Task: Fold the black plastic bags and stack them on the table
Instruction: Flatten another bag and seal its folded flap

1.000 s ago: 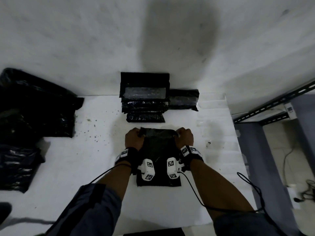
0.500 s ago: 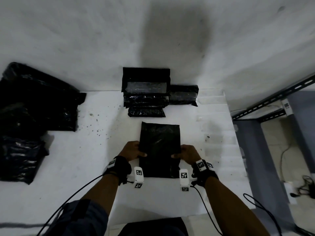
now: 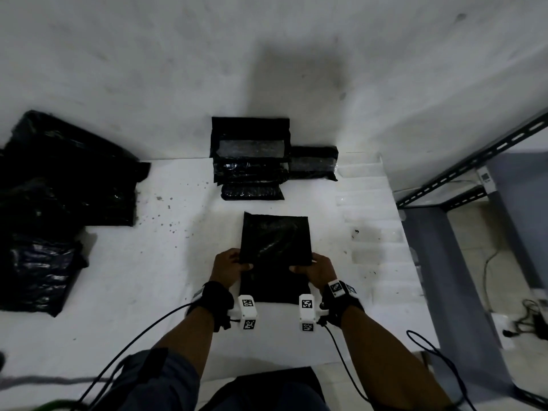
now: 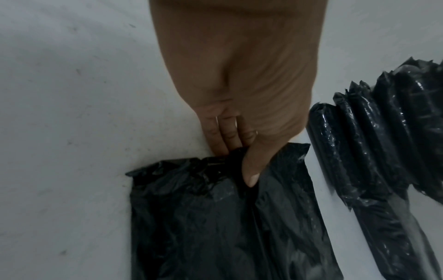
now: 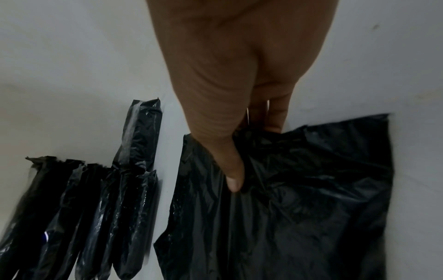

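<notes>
A black plastic bag lies flat as a folded rectangle on the white table, straight in front of me. My left hand pinches its left edge about halfway along, thumb on top and fingers under. My right hand pinches the right edge the same way. In the left wrist view, the left hand has its thumb pressed into the crumpled bag. The right wrist view shows the right hand with its thumb on the bag. Folded bags are stacked at the back against the wall.
A heap of unfolded black bags covers the table's left side. The folded stack shows as bags beside my left hand and as bags beside my right. The table ends at right, beside a metal rack. Cables trail from my wrists.
Both hands have left the bag's far edge and slid back toward me along its sides to about mid-length. The bag now lies flatter and reaches a little further toward the stack.
</notes>
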